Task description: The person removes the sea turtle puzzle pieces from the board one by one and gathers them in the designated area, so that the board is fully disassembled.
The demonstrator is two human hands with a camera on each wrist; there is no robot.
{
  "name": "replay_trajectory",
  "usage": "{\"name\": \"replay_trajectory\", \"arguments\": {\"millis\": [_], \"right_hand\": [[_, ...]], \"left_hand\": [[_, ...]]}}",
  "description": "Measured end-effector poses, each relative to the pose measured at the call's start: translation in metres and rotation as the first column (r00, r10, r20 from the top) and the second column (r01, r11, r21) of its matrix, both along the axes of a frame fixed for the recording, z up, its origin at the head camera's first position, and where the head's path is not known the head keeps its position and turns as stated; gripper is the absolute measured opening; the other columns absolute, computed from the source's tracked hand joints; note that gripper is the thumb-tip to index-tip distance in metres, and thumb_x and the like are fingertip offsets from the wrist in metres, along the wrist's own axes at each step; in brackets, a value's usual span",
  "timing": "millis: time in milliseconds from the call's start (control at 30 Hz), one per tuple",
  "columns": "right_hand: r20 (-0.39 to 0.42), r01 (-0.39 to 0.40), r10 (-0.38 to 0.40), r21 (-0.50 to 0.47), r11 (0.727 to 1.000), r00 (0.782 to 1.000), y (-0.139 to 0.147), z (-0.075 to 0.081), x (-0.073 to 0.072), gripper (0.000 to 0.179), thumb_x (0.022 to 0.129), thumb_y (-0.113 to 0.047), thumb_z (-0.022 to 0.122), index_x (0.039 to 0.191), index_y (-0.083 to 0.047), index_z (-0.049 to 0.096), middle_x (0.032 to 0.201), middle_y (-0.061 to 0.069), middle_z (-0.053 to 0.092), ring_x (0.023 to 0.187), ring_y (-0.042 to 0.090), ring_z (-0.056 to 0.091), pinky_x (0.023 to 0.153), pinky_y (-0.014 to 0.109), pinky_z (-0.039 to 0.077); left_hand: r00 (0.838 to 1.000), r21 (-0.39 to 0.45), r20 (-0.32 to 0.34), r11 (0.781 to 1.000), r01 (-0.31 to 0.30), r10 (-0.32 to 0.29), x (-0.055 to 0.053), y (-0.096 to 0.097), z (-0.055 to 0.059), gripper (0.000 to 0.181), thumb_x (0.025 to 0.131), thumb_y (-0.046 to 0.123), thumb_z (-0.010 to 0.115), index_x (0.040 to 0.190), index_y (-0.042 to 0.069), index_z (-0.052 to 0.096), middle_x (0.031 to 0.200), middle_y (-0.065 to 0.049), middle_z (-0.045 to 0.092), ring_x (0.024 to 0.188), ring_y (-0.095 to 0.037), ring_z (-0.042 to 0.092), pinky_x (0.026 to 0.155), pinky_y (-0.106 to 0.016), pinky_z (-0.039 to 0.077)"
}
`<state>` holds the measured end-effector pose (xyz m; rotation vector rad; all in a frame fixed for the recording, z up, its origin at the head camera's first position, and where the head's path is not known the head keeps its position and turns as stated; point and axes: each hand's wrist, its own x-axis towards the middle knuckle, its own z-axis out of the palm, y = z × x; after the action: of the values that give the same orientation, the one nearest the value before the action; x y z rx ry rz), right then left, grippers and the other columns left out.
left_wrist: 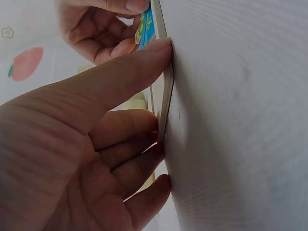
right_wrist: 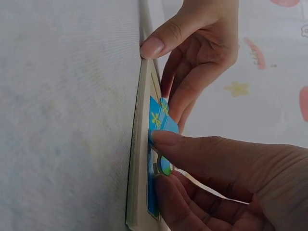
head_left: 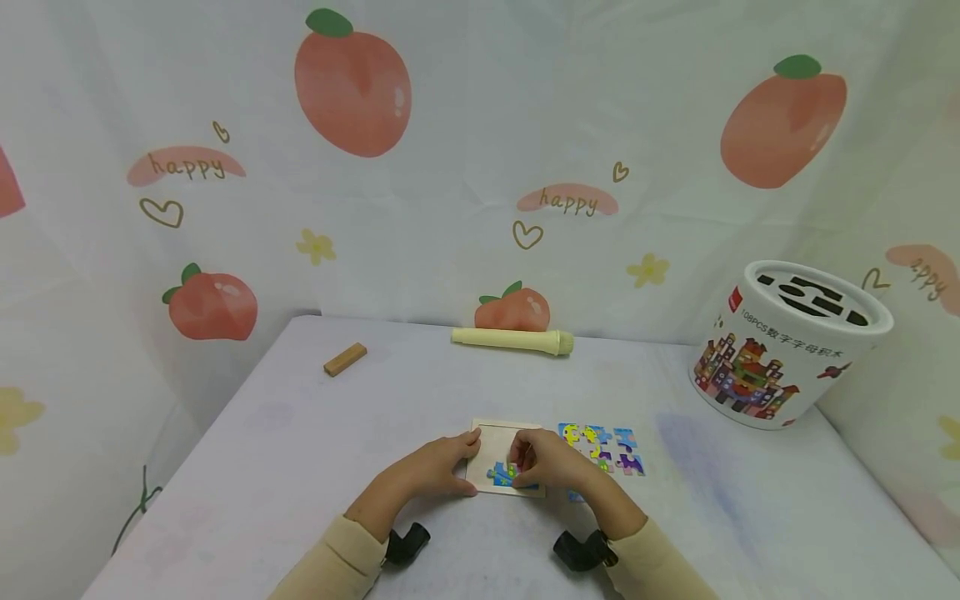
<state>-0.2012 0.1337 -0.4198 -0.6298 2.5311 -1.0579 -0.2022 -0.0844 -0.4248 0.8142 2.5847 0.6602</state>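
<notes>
A shallow wooden puzzle tray (head_left: pixel 492 439) lies on the table in front of me. My left hand (head_left: pixel 426 469) grips its left side, with the thumb at the near corner and the fingers along the edge. Blue jigsaw pieces (right_wrist: pixel 156 113) with yellow-green flowers are in the tray's near part. Over them, my right hand (head_left: pixel 557 461) pinches a puzzle piece (right_wrist: pixel 165 165) between thumb and fingers, low against the tray; the fingers partly hide it. Several colourful loose jigsaw pieces (head_left: pixel 628 463) lie right of the tray, some behind the right hand.
A pale yellow toy microphone (head_left: pixel 510 339) lies near the table's back edge. Farther left is a small wooden block (head_left: pixel 345 359). At the back right stands a large white printed bucket (head_left: pixel 783 350) with a slotted lid. A patterned cloth (head_left: pixel 450 208) hangs behind the table.
</notes>
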Motion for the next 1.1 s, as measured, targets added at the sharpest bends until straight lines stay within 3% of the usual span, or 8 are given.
{"name": "replay_trajectory", "arguments": {"millis": [200,433,767,1100], "right_hand": [[0.010,-0.007,0.007,-0.053,0.999,1.000,0.003,-0.001,0.000,0.016,0.078,0.000,0.071,0.087,-0.002,0.058,0.079,0.003,0.058,0.070,0.011,0.051,0.060,0.017,0.045],[0.083,0.007,0.002,-0.100,0.995,0.997,0.009,-0.004,-0.001,0.007,0.084,-0.005,0.066,0.089,-0.003,0.062,0.077,0.002,0.060,0.070,0.012,0.052,0.061,0.019,0.045],[0.208,0.072,-0.032,-0.188,0.979,0.978,0.032,-0.004,-0.001,0.013,0.086,-0.009,0.064,0.094,0.001,0.061,0.081,0.004,0.063,0.070,0.011,0.061,0.065,0.025,0.055],[0.195,0.121,-0.080,-0.204,0.972,0.977,0.060,-0.001,0.010,0.017,0.086,-0.009,0.064,0.095,0.005,0.062,0.080,0.007,0.065,0.070,0.014,0.063,0.066,0.027,0.055]], "left_hand": [[1.000,-0.001,0.006,1.000,-0.006,0.006,0.001,0.000,0.001,0.070,0.080,0.028,0.073,0.138,0.002,0.043,0.152,-0.008,0.031,0.138,-0.028,0.033,0.110,-0.045,0.032],[1.000,0.010,-0.004,1.000,0.005,-0.005,0.001,-0.001,0.000,0.070,0.080,0.027,0.073,0.137,0.001,0.044,0.151,-0.010,0.031,0.137,-0.029,0.034,0.109,-0.045,0.032],[1.000,-0.019,-0.017,1.000,0.011,-0.012,0.000,0.001,-0.001,0.071,0.079,0.028,0.074,0.137,0.001,0.044,0.151,-0.010,0.032,0.137,-0.029,0.034,0.110,-0.044,0.032],[1.000,-0.019,-0.018,1.000,0.003,-0.003,0.001,0.001,0.001,0.070,0.079,0.027,0.074,0.137,0.001,0.044,0.151,-0.009,0.033,0.137,-0.029,0.035,0.109,-0.044,0.033]]}}
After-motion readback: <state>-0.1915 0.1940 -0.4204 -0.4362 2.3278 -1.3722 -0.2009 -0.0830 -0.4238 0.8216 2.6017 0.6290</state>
